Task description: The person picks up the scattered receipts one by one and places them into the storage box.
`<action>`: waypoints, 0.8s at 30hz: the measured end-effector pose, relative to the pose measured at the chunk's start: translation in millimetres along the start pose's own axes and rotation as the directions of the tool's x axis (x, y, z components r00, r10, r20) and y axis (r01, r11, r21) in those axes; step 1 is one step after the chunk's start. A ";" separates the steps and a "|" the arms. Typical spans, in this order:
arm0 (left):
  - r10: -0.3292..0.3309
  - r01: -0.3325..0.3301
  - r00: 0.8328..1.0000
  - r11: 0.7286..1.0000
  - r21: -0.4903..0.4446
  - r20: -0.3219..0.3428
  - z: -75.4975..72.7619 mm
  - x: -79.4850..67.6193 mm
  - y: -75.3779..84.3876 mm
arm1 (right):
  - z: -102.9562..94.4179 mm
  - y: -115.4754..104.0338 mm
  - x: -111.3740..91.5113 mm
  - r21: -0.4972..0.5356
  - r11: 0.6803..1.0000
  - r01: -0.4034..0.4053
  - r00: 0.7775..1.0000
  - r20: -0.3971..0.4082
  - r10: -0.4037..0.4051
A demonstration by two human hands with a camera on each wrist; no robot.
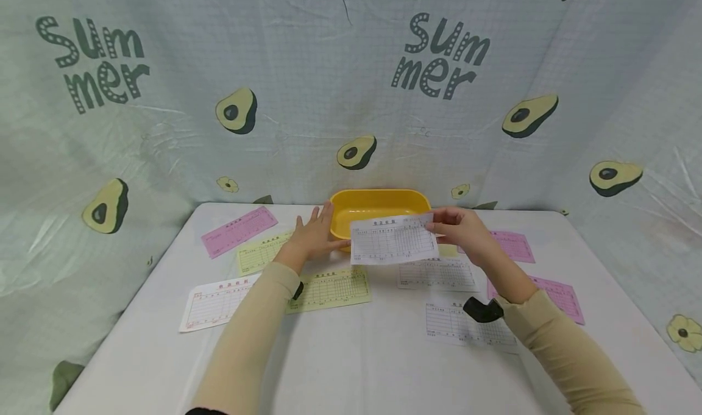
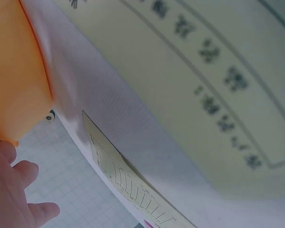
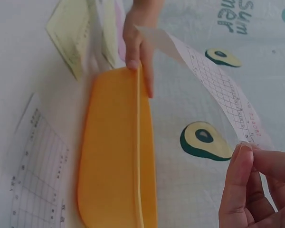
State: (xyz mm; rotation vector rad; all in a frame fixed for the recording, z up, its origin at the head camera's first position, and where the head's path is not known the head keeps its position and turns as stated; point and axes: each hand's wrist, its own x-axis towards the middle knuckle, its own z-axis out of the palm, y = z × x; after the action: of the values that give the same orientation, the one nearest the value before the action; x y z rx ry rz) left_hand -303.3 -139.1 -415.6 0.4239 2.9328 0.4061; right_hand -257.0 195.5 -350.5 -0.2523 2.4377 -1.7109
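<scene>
My right hand (image 1: 463,232) pinches the right edge of a white printed form slip (image 1: 392,244) between thumb and fingers. In the head view this slip overlaps the front of a yellow plastic basin (image 1: 378,197). Seen from the right wrist, the slip (image 3: 216,88) curves up from my fingertips (image 3: 242,156), above the level of the basin rim. My left hand (image 1: 314,235) is at the basin's left end, its fingers straight and spread, thumb toward the front. From the left wrist, those fingers (image 2: 26,173) lie right at the orange-looking basin wall (image 2: 19,71).
Pink slips lie at the back left (image 1: 239,231) and on the right (image 1: 559,299). Yellow slips (image 1: 340,287) are near my left forearm, beside a red-printed white slip (image 1: 211,305). More white slips (image 1: 439,275) lie below my right hand. A patterned cloth (image 1: 296,86) hangs behind the table.
</scene>
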 end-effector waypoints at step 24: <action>-0.015 0.014 1.000 0.998 0.054 0.011 0.5 2.2 0.7 | 23.5 12.5 73.5 0.313 0.943 -0.114 0.987 -0.074 0.144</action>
State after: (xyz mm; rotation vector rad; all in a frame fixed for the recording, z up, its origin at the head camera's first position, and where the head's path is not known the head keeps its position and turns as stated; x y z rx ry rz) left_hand -305.1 -137.6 -416.1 0.4102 2.9396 0.3226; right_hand -324.1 161.7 -372.3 0.0292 2.1474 -2.0492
